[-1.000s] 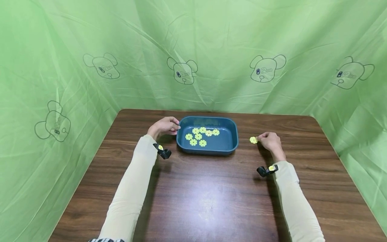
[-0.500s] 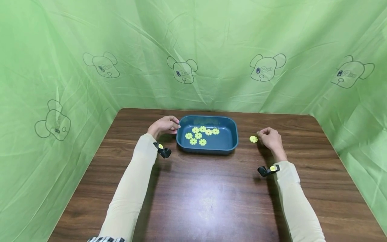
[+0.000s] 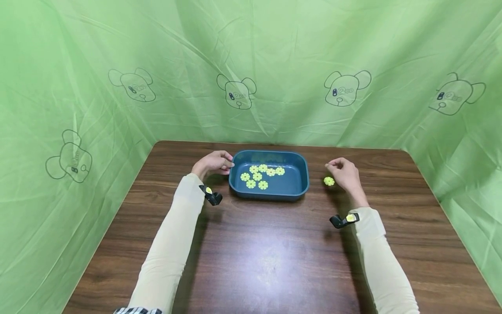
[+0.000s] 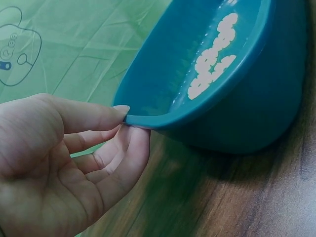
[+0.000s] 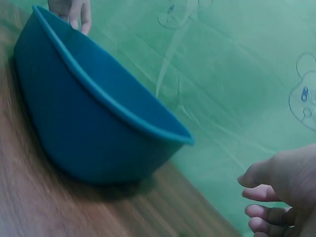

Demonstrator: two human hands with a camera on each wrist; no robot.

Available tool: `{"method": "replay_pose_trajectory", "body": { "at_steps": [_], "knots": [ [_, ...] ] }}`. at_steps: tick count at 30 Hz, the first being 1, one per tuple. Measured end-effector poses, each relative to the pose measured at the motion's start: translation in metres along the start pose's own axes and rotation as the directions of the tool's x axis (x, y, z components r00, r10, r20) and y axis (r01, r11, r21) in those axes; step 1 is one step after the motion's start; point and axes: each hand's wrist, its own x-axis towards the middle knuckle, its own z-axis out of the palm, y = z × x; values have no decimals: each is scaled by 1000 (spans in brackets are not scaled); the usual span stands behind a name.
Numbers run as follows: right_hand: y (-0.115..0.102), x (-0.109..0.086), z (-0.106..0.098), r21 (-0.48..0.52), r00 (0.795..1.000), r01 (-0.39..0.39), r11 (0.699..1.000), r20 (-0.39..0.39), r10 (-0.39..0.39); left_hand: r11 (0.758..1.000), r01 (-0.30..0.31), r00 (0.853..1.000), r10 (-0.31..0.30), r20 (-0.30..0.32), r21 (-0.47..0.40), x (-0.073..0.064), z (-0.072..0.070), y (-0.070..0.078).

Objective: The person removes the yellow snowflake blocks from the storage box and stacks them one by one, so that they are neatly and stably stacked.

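Observation:
My left hand pinches the left rim of a blue rectangular plastic basin; in the left wrist view the thumb lies over the rim, with fingers below it. Several yellow flower-shaped discs lie flat inside the basin, mostly in its left half. One more yellow flower-shaped disc lies on the table to the right of the basin. Just beyond it, my right hand hovers with loosely bent fingers. In the right wrist view a gap shows between thumb and fingers, and nothing is in them.
A brown wood-grain table carries the basin, which stands near the far edge. Green cloth with mouse-like drawings hangs behind and along both sides. Each wrist wears a black camera band.
My right hand has released the single disc, drawn back slightly, then moved up and left past it. That disc stays on the table. The left hand and basin hold their place.

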Motion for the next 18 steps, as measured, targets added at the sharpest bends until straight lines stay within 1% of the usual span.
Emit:
{"method": "replay_pose_trajectory", "body": {
  "at_steps": [5,10,18],
  "knots": [
    [-11,1,8,24,998,55,998,-20,-54,1000,-3,1000,3,5,-5,0,0,0],
    [-28,-1,16,50,994,107,993,-28,-106,1000,-1,1000,1,-1,-10,-1,0,0],
    [-54,-2,29,80,981,195,978,7,-196,1000,-7,1000,7,-4,0,0,0,-2]
  ]
}}
